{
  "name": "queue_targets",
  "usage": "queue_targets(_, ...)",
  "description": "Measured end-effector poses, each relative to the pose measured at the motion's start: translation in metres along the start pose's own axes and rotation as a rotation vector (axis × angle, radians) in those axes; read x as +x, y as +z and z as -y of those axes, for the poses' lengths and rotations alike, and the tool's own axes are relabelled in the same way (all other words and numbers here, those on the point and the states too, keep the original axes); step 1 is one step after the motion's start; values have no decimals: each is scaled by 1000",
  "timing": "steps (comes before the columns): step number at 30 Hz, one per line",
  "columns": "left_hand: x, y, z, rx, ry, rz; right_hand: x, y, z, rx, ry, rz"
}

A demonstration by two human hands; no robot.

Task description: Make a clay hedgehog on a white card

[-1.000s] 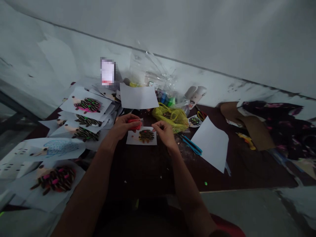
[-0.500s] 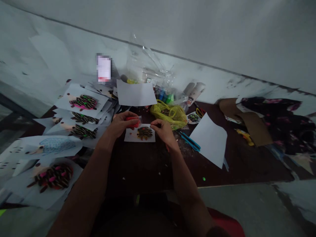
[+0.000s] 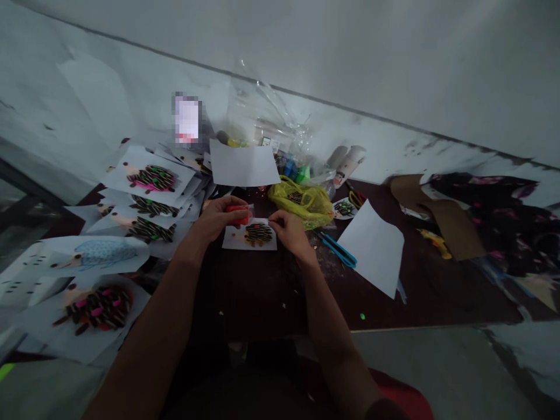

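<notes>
A small white card lies on the dark table in front of me, bearing a hedgehog figure with striped dark spines and a red spot near its top. My left hand is closed around a red lump that looks like modelling clay, at the card's upper left. At the card's upper right, my right hand has thumb and forefinger pinched together; anything between them is too small to make out. Beyond that hand sits a yellow plastic bag with striped pieces inside.
Hedgehog cards are piled at the left. Blue-handled scissors and a white sheet lie to the right, with brown cardboard farther over. A clear plastic bag and a lit phone stand by the wall.
The view has shifted slightly. Both hands keep nearly the same place over the card, the left still around the red lump and the right still pinched.
</notes>
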State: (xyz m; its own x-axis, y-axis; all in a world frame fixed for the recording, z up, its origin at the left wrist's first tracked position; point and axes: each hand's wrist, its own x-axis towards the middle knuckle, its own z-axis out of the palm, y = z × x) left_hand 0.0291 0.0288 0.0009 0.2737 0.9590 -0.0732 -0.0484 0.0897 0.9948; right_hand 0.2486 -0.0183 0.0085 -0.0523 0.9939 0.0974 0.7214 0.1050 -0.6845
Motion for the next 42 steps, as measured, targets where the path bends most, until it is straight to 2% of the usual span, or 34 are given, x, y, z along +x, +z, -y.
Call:
queue_targets(4,-2,1,-2,10,3,-6,1,0,2,-37,12,-28)
queue_targets(8,-1,1,-1,1,-3,16,0,0,0,-35,-29,8)
queue_targets(13,-1,1,-1,11,-7,2,-2,0,2,-62,-12,32)
queue_targets(23,-2,1,-2,-28,-11,9,0,5,7,-251,-19,65)
queue_targets(31,-3,2,-4,-14,3,-15,1,13,3,-254,-30,69)
queue_targets(42,-4,2,-6,-31,-3,10,1,13,7,-320,10,61)
